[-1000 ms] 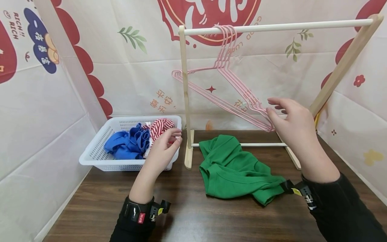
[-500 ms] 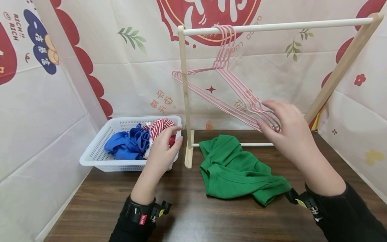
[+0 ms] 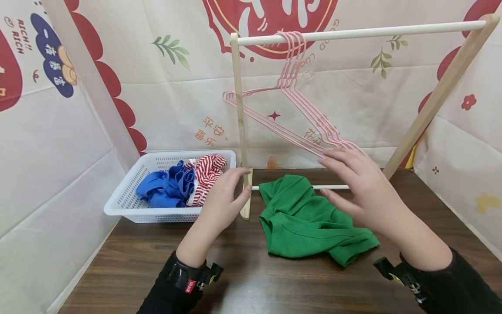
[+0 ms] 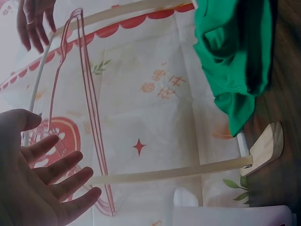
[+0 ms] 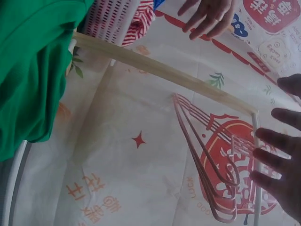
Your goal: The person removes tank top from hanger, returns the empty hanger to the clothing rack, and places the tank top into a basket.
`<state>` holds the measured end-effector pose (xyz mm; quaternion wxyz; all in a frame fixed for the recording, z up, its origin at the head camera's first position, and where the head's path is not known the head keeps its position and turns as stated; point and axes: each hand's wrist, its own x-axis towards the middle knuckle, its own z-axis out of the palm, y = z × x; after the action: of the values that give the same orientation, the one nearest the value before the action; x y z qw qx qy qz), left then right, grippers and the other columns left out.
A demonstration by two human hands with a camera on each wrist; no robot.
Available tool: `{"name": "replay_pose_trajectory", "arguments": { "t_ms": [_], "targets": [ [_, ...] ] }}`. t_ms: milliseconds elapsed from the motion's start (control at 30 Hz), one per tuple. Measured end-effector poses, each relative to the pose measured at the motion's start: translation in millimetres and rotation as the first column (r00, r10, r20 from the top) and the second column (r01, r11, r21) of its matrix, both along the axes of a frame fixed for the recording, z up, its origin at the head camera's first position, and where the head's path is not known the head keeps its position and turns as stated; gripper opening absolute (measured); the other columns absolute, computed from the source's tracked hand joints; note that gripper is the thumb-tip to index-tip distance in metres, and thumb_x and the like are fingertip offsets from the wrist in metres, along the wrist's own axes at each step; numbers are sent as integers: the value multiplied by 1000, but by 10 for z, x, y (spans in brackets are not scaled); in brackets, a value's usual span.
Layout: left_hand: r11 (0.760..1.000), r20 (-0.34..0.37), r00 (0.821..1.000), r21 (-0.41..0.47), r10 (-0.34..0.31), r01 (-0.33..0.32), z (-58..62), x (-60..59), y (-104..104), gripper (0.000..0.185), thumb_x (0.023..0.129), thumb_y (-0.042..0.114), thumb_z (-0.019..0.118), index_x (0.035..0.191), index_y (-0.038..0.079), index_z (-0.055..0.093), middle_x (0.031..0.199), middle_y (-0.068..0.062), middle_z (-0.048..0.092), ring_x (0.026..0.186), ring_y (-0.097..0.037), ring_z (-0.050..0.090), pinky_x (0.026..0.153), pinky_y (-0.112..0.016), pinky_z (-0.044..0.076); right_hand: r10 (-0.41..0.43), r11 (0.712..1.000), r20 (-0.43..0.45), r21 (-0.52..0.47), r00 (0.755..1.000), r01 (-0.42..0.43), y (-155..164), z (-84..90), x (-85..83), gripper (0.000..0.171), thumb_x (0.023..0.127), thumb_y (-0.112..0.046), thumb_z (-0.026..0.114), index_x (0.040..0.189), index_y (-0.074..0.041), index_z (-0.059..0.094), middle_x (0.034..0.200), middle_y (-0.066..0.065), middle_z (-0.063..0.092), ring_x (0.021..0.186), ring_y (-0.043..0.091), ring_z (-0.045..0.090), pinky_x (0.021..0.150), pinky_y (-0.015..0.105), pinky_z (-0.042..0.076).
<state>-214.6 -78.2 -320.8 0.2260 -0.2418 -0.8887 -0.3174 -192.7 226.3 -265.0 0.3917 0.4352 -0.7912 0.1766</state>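
A crumpled green garment (image 3: pixel 310 222) lies on the table between and beyond my two hands. My left hand (image 3: pixel 223 198) hovers with loosely spread fingers in front of the basket's right end and the rack's left foot, holding nothing. Above the garment's right side is my right hand (image 3: pixel 361 187), fingers extended and also without anything in them. Several pink hangers (image 3: pixel 302 104) hang bunched on the rack's top bar; in the head view the right hand overlaps their lower right ends. The right wrist view shows that hand (image 5: pixel 282 146) apart from the hangers (image 5: pixel 207 160).
A white perforated basket (image 3: pixel 117 209) on the left holds a blue cloth (image 3: pixel 166 185) and a red-and-white striped cloth (image 3: pixel 208 172). The rack has wooden side posts (image 3: pixel 443 93) and a white top bar (image 3: pixel 376 32). Printed cloth walls (image 3: pixel 188 113) enclose the brown table (image 3: pixel 129 266).
My right hand has come away from the hangers' lower ends, moving left and down toward the green garment. The left hand has shifted right, off the striped cloth.
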Motion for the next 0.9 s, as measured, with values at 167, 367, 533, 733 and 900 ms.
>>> {"name": "replay_pose_trajectory", "arguments": {
  "t_ms": [167,367,533,733,900],
  "targets": [
    [998,16,999,-61,-34,35,-47,10,69,36,96,24,60,129,10,58,134,-7,56,125,-21,50,104,-39,40,49,992,-18,116,999,-46,-17,-92,2,52,100,-45,46,124,-2,63,125,17,60,115,37,55,99,45,37],
    [984,17,998,-167,-59,61,-104,-10,149,37,95,27,61,128,11,57,129,-5,57,122,-22,52,101,-38,43,36,969,91,241,995,-57,33,-221,-13,53,100,-48,45,127,-5,61,132,11,56,121,30,51,98,46,37],
    [954,-2,996,-289,-85,81,-166,-40,206,39,94,31,62,128,11,58,130,-6,57,123,-22,51,102,-39,42,-28,948,192,317,981,-35,88,-340,-39,49,92,-43,62,128,-9,61,131,6,56,120,26,52,95,48,41],
    [906,19,994,-409,-111,109,-264,-75,288,43,94,36,61,130,13,57,131,-3,57,123,-19,52,98,-37,45,-140,915,271,402,952,20,144,-479,-91,54,82,-36,77,126,-9,63,128,6,58,117,27,54,93,50,45],
    [851,77,990,-506,-120,142,-343,-92,373,51,95,44,59,135,13,54,134,-4,55,123,-21,52,96,-37,47,-201,899,323,436,925,43,170,-535,-124,55,80,-37,78,125,-9,64,127,7,59,117,29,54,93,52,45]
  ]
}}
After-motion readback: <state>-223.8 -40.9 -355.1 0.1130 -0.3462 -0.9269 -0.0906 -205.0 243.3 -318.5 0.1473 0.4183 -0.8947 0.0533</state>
